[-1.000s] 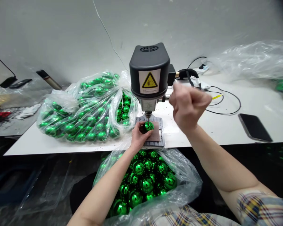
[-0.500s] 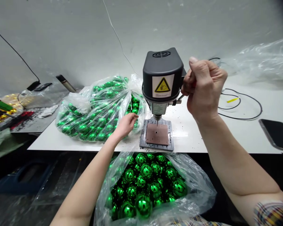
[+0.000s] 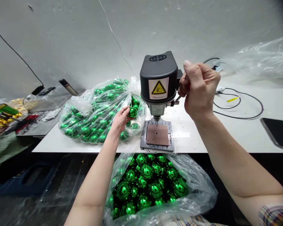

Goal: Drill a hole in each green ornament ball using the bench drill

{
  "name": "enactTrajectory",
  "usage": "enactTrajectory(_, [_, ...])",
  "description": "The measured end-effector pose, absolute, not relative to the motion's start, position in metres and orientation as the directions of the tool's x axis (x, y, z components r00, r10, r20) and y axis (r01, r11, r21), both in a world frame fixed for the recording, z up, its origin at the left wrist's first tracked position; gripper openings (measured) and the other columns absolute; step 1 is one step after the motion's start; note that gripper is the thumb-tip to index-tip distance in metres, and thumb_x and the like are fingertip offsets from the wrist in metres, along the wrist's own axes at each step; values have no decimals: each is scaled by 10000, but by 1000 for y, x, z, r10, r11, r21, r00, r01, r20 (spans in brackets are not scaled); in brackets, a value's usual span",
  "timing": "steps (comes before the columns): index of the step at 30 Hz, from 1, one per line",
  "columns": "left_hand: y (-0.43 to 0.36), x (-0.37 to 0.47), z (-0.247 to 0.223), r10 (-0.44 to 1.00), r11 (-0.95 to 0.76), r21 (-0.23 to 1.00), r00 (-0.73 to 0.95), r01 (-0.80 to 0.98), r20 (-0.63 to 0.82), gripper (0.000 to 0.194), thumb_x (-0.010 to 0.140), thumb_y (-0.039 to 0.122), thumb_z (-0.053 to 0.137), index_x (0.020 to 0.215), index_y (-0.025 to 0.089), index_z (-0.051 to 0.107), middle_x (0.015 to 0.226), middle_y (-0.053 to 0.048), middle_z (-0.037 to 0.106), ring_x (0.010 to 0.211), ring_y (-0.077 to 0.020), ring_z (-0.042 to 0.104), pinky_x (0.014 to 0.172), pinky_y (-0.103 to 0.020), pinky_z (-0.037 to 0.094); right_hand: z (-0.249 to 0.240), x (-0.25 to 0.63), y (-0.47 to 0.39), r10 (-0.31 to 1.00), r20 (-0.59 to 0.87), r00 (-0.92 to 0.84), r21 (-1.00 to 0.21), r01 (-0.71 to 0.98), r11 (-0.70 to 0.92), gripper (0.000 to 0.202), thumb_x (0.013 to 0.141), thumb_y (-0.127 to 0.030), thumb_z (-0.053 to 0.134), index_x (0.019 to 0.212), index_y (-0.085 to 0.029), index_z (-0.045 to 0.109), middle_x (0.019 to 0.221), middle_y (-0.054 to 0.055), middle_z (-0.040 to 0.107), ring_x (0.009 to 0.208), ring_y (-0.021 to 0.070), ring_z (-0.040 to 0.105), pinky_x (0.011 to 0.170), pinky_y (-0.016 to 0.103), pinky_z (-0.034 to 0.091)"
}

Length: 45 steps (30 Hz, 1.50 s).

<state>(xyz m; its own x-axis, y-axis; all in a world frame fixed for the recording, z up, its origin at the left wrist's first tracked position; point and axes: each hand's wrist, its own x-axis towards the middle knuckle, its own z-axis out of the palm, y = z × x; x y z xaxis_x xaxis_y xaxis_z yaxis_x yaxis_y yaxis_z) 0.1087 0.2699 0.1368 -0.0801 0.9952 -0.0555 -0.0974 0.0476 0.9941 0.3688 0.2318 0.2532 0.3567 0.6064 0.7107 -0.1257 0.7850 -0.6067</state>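
My left hand is closed on a shiny green ball at the opening of a clear bag of green balls. To its right stands a small black drill press with a yellow warning sticker. My right hand is wrapped round the press's metal lever, most of which the fingers hide. Under the drill bit lies a brown square plate with a small hole, on the grey base. No ball sits on the plate.
An open bag of green balls is below the table's front edge. A phone and a looped black cable lie at the right. Gold balls, a white glove and a bottle are at the left.
My left hand has moved slightly up and left, and a green ball now shows in its fingers. My right hand stays at the lever. The view has shifted a little.
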Motion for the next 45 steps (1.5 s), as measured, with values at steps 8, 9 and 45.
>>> enactTrajectory(8, [214,136,140,967,255,890,108,-378,-231,337,825,328,762,1094,149,666,1085,-108,714,968,-200,696,957,-424,570,254,367,232,563,746,356,-580,-68,812,522,894,-488,645,554,-219,355,469,-49,365,351,51,265,298,269,192])
enactTrajectory(9, [211,140,136,964,268,883,115,-387,-242,357,829,339,759,1119,155,660,1087,-110,714,970,-201,698,953,-420,571,254,367,231,567,747,346,-586,-59,808,521,899,-495,636,559,-220,351,470,-49,362,356,53,266,301,268,197])
enactTrajectory(45, [207,187,61,955,-285,935,141,209,260,481,733,221,786,1187,180,631,1183,-121,661,1091,-253,630,992,-413,491,248,371,239,535,780,324,-574,32,818,556,858,-638,571,590,-240,290,465,-52,346,383,76,272,346,281,215])
